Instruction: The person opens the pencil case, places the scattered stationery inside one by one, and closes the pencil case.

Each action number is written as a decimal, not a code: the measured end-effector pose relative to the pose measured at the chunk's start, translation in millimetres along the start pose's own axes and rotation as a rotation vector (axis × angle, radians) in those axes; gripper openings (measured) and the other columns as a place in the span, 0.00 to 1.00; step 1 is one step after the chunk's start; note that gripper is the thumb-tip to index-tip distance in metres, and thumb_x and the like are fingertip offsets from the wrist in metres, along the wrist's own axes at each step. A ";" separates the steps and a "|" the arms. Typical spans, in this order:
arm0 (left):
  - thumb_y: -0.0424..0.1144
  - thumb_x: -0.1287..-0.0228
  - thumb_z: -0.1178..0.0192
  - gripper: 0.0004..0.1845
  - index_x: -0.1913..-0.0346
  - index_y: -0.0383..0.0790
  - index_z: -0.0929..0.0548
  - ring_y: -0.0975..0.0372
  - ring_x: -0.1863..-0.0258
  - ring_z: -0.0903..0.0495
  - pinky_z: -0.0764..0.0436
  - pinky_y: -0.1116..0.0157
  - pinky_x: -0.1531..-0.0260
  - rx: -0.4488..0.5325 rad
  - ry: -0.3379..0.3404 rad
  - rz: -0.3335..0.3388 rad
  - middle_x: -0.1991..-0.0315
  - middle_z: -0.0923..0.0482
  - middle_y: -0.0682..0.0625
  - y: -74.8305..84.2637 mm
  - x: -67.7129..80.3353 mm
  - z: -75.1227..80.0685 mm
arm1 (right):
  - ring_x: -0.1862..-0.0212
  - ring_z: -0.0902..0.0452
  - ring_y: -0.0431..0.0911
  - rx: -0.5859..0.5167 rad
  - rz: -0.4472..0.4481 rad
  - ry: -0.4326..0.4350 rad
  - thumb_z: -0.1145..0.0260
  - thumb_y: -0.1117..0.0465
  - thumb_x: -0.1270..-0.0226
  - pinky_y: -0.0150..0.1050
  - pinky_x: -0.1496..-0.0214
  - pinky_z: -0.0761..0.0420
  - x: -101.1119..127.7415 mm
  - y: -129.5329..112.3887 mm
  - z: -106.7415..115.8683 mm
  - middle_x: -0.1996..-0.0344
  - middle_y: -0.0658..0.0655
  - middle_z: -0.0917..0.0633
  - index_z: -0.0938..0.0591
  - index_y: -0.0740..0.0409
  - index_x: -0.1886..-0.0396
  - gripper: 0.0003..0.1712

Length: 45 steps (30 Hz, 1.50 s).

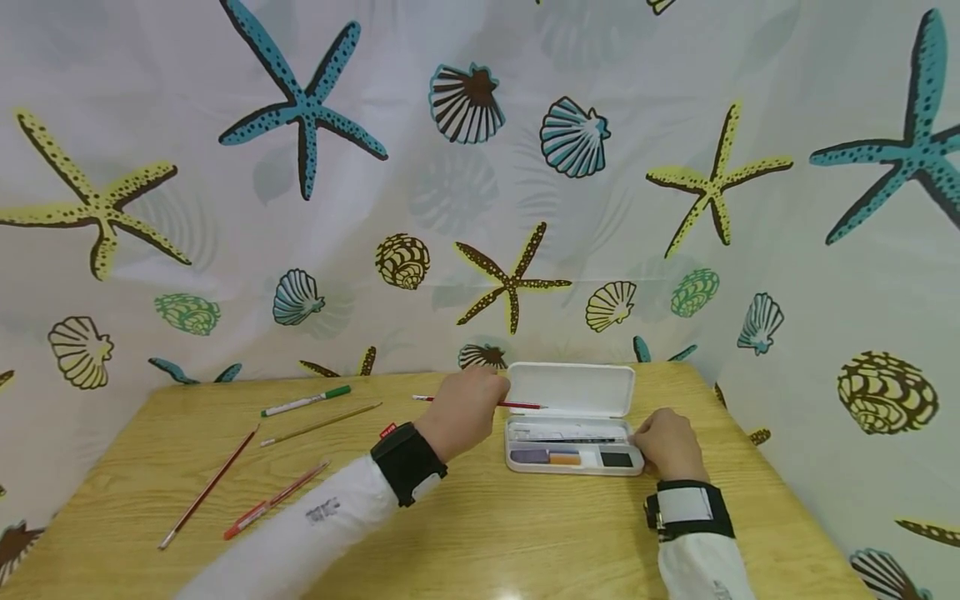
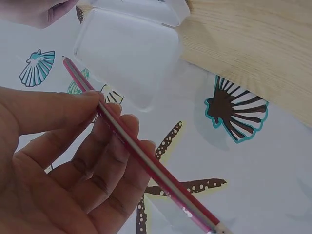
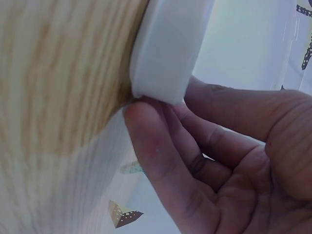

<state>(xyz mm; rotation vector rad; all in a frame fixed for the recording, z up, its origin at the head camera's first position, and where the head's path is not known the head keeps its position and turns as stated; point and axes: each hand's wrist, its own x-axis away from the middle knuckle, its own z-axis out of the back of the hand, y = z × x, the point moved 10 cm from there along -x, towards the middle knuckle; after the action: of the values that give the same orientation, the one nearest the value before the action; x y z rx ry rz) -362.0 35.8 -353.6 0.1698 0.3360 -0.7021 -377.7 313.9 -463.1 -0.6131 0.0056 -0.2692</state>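
Observation:
My left hand (image 1: 461, 408) pinches a red pencil (image 2: 146, 161) between thumb and fingertips, and the pencil lies level just in front of the raised lid (image 1: 570, 387) of a white pencil case (image 1: 577, 470). In the left wrist view a silvery stripe runs along the pencil. The case lies open on the table. At its right end my right hand (image 1: 667, 446) grips the corner, thumb on the upper edge and fingers against the end and underside (image 3: 165, 53). Inside are a thin dark stick (image 1: 570, 440), a purple-grey piece (image 1: 529, 456), an orange-and-white block (image 1: 566, 458) and a dark block (image 1: 617, 459).
On the table's left side lie a green-capped marker (image 1: 303, 402), a yellowish-brown pencil (image 1: 322, 423), a dark red pencil (image 1: 210, 486) and an orange-red pen (image 1: 273, 502). A cloth (image 1: 480, 183) printed with shells and starfish hangs behind the wooden table (image 1: 510, 525).

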 end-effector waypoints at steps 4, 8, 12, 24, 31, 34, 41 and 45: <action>0.27 0.36 0.32 0.06 0.67 0.42 0.12 0.59 0.65 0.18 0.18 0.62 0.63 -0.003 0.003 -0.013 0.69 0.19 0.51 11.4 -8.2 -9.3 | 0.77 0.22 0.49 0.001 -0.008 -0.002 0.31 0.66 0.32 0.37 0.78 0.25 0.4 1.9 -1.6 0.77 0.59 0.18 0.13 0.73 0.66 0.10; 0.27 0.35 0.33 0.07 0.65 0.43 0.10 0.60 0.65 0.17 0.17 0.64 0.64 0.002 0.000 -0.025 0.68 0.18 0.52 21.7 -16.6 -16.7 | 0.77 0.22 0.49 -0.001 -0.011 -0.006 0.31 0.66 0.32 0.37 0.78 0.26 0.5 1.8 -1.7 0.77 0.59 0.18 0.13 0.73 0.66 0.10; 0.27 0.35 0.34 0.08 0.63 0.43 0.09 0.61 0.64 0.18 0.18 0.66 0.65 0.007 -0.007 -0.029 0.67 0.18 0.52 29.4 -24.2 -24.4 | 0.79 0.23 0.48 0.000 -0.011 -0.004 0.31 0.66 0.32 0.36 0.79 0.26 0.7 1.1 -0.8 0.79 0.58 0.18 0.13 0.72 0.67 0.10; 0.25 0.38 0.33 0.08 0.62 0.41 0.09 0.61 0.63 0.17 0.18 0.66 0.63 0.045 -0.044 -0.028 0.66 0.17 0.52 48.3 -47.1 -58.8 | 0.79 0.23 0.48 0.020 0.008 0.004 0.31 0.66 0.32 0.36 0.79 0.27 1.0 -6.5 2.9 0.80 0.57 0.19 0.12 0.71 0.69 0.10; 0.24 0.41 0.30 0.10 0.59 0.39 0.10 0.61 0.60 0.18 0.19 0.68 0.58 0.107 -0.097 -0.044 0.62 0.16 0.50 58.4 -54.4 -77.8 | 0.77 0.24 0.48 0.020 0.010 0.013 0.30 0.65 0.33 0.36 0.78 0.27 0.6 -8.3 4.4 0.78 0.58 0.18 0.12 0.72 0.67 0.11; 0.23 0.40 0.30 0.11 0.56 0.38 0.10 0.61 0.59 0.18 0.20 0.69 0.56 0.156 -0.123 -0.035 0.60 0.15 0.50 59.6 -55.2 -87.4 | 0.77 0.23 0.48 0.013 0.008 0.013 0.30 0.65 0.33 0.36 0.78 0.27 0.8 -8.0 4.2 0.78 0.58 0.18 0.12 0.73 0.67 0.10; 0.24 0.39 0.30 0.10 0.57 0.37 0.11 0.61 0.59 0.18 0.20 0.68 0.57 0.194 -0.120 -0.053 0.60 0.15 0.49 66.8 -55.3 -100.5 | 0.78 0.23 0.48 0.007 0.009 0.014 0.30 0.66 0.33 0.36 0.79 0.27 3.5 -7.5 5.4 0.80 0.57 0.19 0.13 0.72 0.69 0.10; 0.25 0.40 0.29 0.07 0.62 0.38 0.14 0.63 0.65 0.20 0.22 0.69 0.64 0.182 -0.091 -0.089 0.66 0.17 0.51 74.4 -56.2 -100.4 | 0.79 0.23 0.48 0.001 0.001 0.008 0.30 0.66 0.33 0.36 0.79 0.28 5.0 -5.6 4.8 0.81 0.56 0.19 0.12 0.71 0.70 0.10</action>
<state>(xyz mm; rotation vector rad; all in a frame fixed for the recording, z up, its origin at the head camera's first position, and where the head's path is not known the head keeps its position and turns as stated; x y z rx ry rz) -377.8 152.2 -424.2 0.2965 0.1930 -0.8260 -373.8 311.1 -455.6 -0.6111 0.0131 -0.2709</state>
